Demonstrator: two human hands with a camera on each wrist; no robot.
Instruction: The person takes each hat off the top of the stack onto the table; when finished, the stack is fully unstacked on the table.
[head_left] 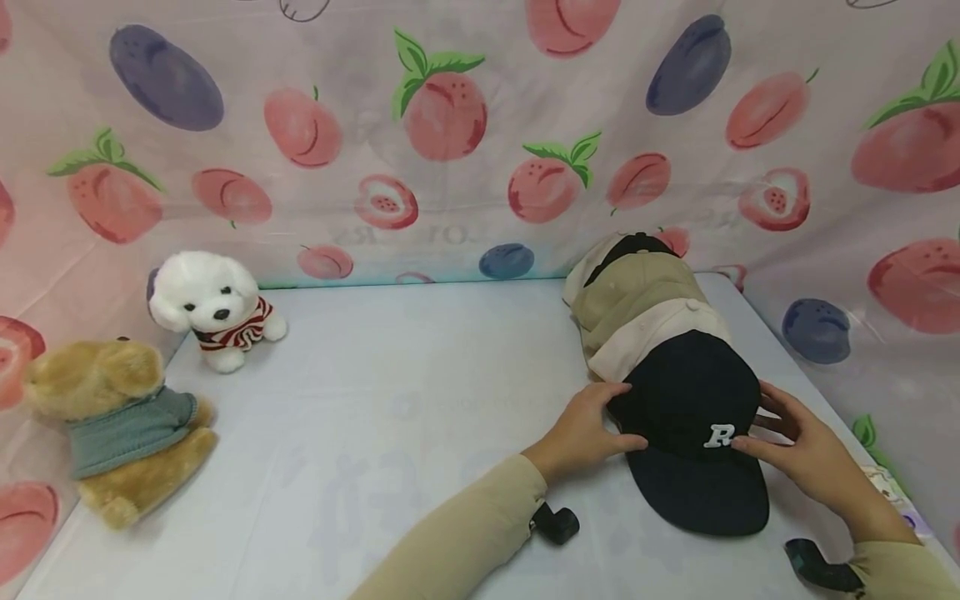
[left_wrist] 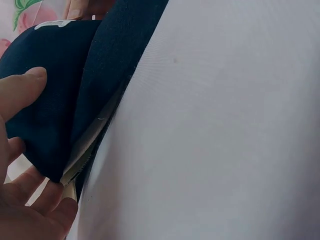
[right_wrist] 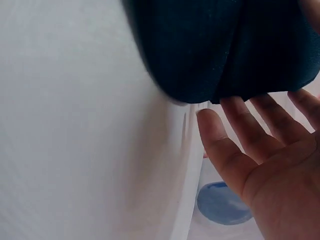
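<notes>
A black baseball cap (head_left: 693,408) with a white letter R on its front lies at the near end of a row of overlapping caps, brim toward me. At its left side my left hand (head_left: 581,437) holds it, thumb on the crown. In the left wrist view the fingers (left_wrist: 47,197) of that hand curl at the cap's lower edge. My right hand (head_left: 813,458) grips the opposite side, its thumb beside the letter. The right wrist view shows its fingertips (right_wrist: 232,105) right at the cap's edge. Behind it, a cream cap (head_left: 622,346) and a khaki cap (head_left: 637,287) overlap.
On the left of the white table (head_left: 420,375) a white plush dog (head_left: 206,287) stands in a striped scarf. Nearer lies a brown plush toy (head_left: 142,475) in a grey-green sweater. A fruit-printed cloth (head_left: 450,192) hangs around the table's back and sides.
</notes>
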